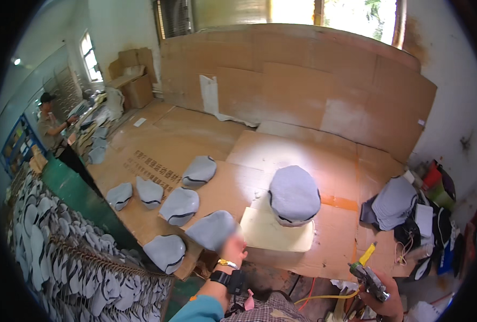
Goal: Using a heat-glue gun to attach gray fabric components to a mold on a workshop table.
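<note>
My left hand, its fingers blurred, is closed at the right edge of a grey domed fabric piece with dark edging. My right hand, lower right, grips a metal spray gun with a yellow nozzle end pointing up and away. From it a yellow hose runs left. Between the hands, farther off, a thick stack of grey rounded pieces with black curved trim rests on a cream board. More grey pieces lie spread out on the left of the cardboard-covered table.
A tall cardboard screen lines the table's back. To the left hang many grey pieces on a rack beside a green panel. At right lies a grey stack among dark clutter. A person in a cap stands far left.
</note>
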`<state>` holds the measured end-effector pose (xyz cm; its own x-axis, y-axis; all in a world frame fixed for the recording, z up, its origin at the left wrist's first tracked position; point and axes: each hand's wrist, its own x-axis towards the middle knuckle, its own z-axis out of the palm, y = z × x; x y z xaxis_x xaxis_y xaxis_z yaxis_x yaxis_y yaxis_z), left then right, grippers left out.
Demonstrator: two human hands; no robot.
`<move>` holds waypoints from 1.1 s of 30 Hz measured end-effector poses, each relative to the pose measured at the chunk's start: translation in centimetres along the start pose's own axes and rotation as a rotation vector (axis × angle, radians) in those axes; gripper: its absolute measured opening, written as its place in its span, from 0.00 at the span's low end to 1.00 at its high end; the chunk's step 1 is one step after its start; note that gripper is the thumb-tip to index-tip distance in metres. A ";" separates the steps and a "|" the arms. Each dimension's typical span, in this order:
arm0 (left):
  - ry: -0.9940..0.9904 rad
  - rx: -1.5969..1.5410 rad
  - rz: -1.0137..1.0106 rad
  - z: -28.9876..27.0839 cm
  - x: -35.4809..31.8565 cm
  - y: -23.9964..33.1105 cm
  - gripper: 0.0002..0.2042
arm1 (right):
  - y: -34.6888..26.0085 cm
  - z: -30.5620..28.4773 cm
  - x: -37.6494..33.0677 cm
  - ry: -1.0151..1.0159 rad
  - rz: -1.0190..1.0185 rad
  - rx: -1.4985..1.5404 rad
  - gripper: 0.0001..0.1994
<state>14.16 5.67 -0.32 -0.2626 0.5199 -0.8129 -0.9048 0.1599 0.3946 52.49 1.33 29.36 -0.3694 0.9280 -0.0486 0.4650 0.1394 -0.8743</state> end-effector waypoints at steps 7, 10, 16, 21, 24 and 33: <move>0.070 0.045 0.017 0.2 -1.3 2.8 0.05 | -3.6 2.6 -0.5 -0.029 -0.078 -0.155 0.13; 0.035 -0.014 0.046 -0.3 -2.1 4.4 0.06 | -6.3 5.2 0.4 -0.053 -0.203 -0.197 0.15; 0.007 -0.115 0.175 -3.0 -2.6 8.8 0.12 | -11.9 9.6 3.1 -0.177 -0.268 -0.305 0.25; -0.074 -0.210 0.234 -7.4 -2.4 12.1 0.16 | -14.1 13.8 5.1 -0.228 -0.136 -0.420 0.26; -0.009 -0.243 0.207 -9.3 -2.1 13.8 0.15 | -15.5 15.5 5.6 -0.237 -0.095 -0.450 0.25; 0.032 -0.258 0.193 -12.1 -1.0 16.6 0.08 | -15.9 17.3 8.3 -0.018 -0.125 -0.532 0.22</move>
<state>-4.64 -2.35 1.80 -0.4443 0.4929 -0.7481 -0.8913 -0.1594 0.4244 28.08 0.85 34.55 -0.4596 0.8877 0.0278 0.7577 0.4082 -0.5092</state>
